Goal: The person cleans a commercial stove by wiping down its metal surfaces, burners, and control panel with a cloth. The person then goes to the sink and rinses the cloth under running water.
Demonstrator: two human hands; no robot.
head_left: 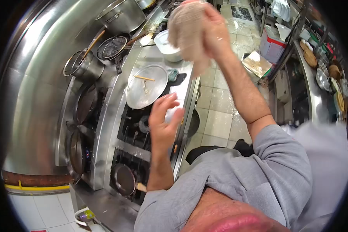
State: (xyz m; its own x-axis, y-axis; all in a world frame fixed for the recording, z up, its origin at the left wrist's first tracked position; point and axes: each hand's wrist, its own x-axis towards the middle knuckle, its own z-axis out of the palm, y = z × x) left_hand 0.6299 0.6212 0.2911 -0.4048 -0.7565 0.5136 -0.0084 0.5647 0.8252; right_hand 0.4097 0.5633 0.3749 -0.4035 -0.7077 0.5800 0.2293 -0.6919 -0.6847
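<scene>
My right hand [214, 36] is raised at the top, its fingers closed on a limp beige cloth-like piece [189, 33]. That piece hangs down and is blurred, so I cannot tell whether it is cloth or dough. My left hand [164, 121] is held over the stove, fingers apart and empty, slightly blurred. Just beyond it lies a large round metal lid [143, 92] with a wooden stick handle. A white tub [168, 48] stands behind the lid, below the beige piece. Beside the lid is a crumpled greenish cloth [173, 74].
A frying pan [124, 179] sits on the near burner. To the left are dark pans [76, 150], a pot [83, 65] with a wooden handle and a big stockpot [121, 17]. At right, a shelf [317, 89] carries bowls and boards. The tiled floor [216, 123] looks wet; someone in white is close at right.
</scene>
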